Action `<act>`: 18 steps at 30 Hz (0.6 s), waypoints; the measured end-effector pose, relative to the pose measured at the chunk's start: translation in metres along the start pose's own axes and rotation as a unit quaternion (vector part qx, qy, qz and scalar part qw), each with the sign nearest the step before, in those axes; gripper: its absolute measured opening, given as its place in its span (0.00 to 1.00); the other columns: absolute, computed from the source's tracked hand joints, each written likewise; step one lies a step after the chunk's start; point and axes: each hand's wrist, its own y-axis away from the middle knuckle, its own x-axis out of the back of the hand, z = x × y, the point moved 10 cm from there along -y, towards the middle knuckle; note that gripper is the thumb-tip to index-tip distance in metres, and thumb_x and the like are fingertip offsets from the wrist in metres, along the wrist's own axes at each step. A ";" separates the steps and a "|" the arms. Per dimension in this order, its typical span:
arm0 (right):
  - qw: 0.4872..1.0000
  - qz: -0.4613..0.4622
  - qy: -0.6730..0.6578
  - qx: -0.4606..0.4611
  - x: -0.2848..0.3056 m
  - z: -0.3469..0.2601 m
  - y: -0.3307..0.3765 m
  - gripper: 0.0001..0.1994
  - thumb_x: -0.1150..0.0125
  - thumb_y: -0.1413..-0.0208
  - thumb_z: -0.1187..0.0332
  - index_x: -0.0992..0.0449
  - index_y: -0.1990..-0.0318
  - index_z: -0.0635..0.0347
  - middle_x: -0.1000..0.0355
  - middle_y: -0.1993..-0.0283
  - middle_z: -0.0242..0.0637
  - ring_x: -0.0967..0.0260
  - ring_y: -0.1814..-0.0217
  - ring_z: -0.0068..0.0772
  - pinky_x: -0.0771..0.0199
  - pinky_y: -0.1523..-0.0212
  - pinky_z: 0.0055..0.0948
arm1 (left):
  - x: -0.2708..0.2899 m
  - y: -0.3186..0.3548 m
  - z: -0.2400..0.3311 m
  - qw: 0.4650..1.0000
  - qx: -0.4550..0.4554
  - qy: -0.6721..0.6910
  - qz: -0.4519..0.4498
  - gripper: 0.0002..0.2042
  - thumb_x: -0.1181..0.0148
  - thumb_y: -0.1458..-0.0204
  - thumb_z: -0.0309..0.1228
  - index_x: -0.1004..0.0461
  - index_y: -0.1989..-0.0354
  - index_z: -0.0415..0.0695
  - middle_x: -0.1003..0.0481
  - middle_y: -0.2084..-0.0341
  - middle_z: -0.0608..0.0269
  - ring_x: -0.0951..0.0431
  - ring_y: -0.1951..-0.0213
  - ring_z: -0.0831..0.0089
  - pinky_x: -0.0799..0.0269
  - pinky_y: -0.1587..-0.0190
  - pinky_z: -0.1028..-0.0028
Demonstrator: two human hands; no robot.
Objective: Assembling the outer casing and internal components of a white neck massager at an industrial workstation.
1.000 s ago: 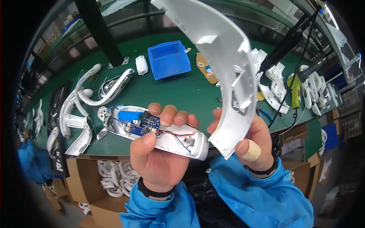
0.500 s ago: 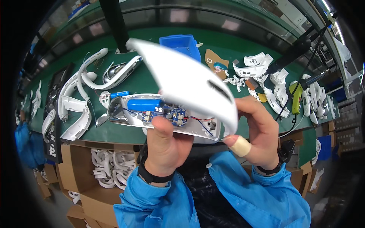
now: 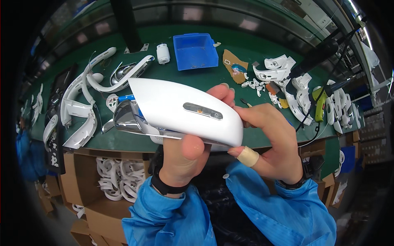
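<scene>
1. Two forearms in blue sleeves [image 3: 283, 213] come up from the lower edge, each with one dark wristband.
2. The left hand [image 3: 184, 156] is closed from below around one white housing [image 3: 184, 108], its thumb pressed on the lower edge and its fingertips [image 3: 223, 92] curling over the far edge.
3. The right hand [image 3: 273, 141] grips the right end of the same housing; its fingers are wrapped on it, and one of them wears a tan bandage [image 3: 248, 156].
4. The housing lies across both hands, above the near edge of the green worktop [image 3: 213, 76]. One dark oval window [image 3: 203, 110] sits on its top face, and one shiny chrome tip [image 3: 125, 119] sticks out left of the left-hand fingers.
5. Below the hands, under the worktop, cardboard boxes [image 3: 102, 205] hold many white parts; the count cannot be told.
6. Left of the fingers on the worktop lie several curved white shells [image 3: 78, 110], at least four.
7. Right of the fingers lies a pile of small white pieces [image 3: 287, 82], too many to count, with one yellow-green tool [image 3: 319, 104] on a cable.
8. Beyond the fingers lie one torn piece of brown card [image 3: 234, 65], one blue tray [image 3: 195, 51] and one small white cylinder [image 3: 163, 53].
</scene>
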 end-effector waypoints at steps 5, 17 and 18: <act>1.000 -0.001 -0.023 0.008 -0.004 0.006 0.002 0.29 0.24 0.54 0.64 0.26 0.45 0.69 0.25 0.57 0.45 0.26 0.57 0.43 0.26 0.57 0.37 | 0.004 0.002 0.000 1.000 -0.011 -0.007 -0.004 0.55 0.20 0.69 0.58 0.38 0.35 0.35 0.33 0.38 0.50 0.35 0.33 0.52 0.37 0.31 0.53; 0.924 0.042 -0.318 -0.207 -0.047 0.053 -0.007 0.16 0.54 0.28 0.56 0.33 0.63 0.59 0.37 0.70 0.26 0.44 0.66 0.14 0.40 0.65 0.22 | 0.003 -0.003 0.008 0.999 -0.035 -0.015 -0.004 0.54 0.21 0.66 0.58 0.38 0.36 0.32 0.34 0.38 0.47 0.38 0.31 0.51 0.44 0.27 0.54; 0.928 0.048 -0.313 -0.197 -0.049 0.052 -0.009 0.17 0.55 0.28 0.54 0.33 0.63 0.58 0.38 0.70 0.25 0.44 0.66 0.14 0.40 0.65 0.21 | 0.003 -0.003 0.010 1.000 -0.028 -0.007 0.007 0.55 0.20 0.68 0.58 0.38 0.36 0.32 0.33 0.39 0.47 0.37 0.32 0.52 0.40 0.29 0.56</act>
